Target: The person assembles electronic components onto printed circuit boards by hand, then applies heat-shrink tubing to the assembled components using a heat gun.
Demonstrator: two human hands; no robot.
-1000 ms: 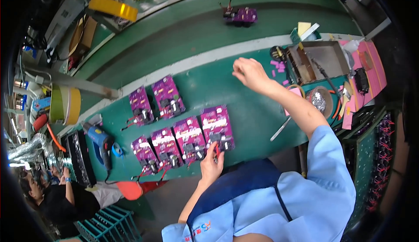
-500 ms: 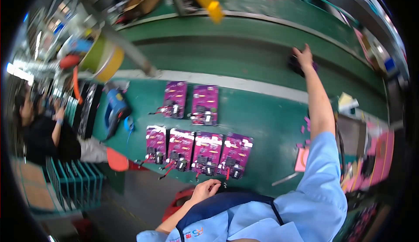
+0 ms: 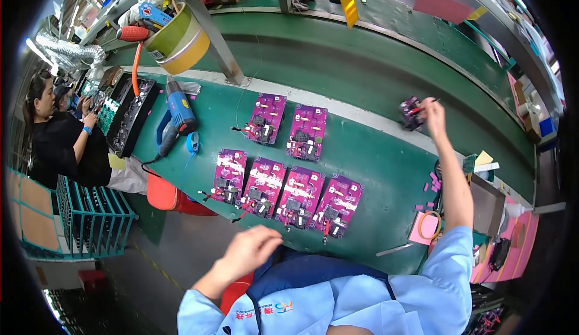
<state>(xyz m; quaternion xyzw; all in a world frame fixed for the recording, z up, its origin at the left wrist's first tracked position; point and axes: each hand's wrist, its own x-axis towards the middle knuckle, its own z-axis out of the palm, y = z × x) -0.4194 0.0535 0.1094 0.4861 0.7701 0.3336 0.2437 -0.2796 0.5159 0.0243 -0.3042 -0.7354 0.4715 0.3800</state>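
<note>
Across the table [image 3: 386, 181], over the green channel [image 3: 338, 57], the right hand [image 3: 432, 118] pinches, it seems, at a circuit board [image 3: 411, 114]: a pick-up, apparently, calling for a steady lift. Left hand [image 3: 248, 253] half-curled, seemingly empty, on the near side.

- Head view: the left fisheye camera on the person's head is looking steeply down from above the near side of the green workbench [image 3: 386, 178].
- It is facing across the workbench at close range.
- Its field is spanning from grey floor [image 3: 172, 244] before the workbench to the green channel [image 3: 344, 57] behind it.
</note>
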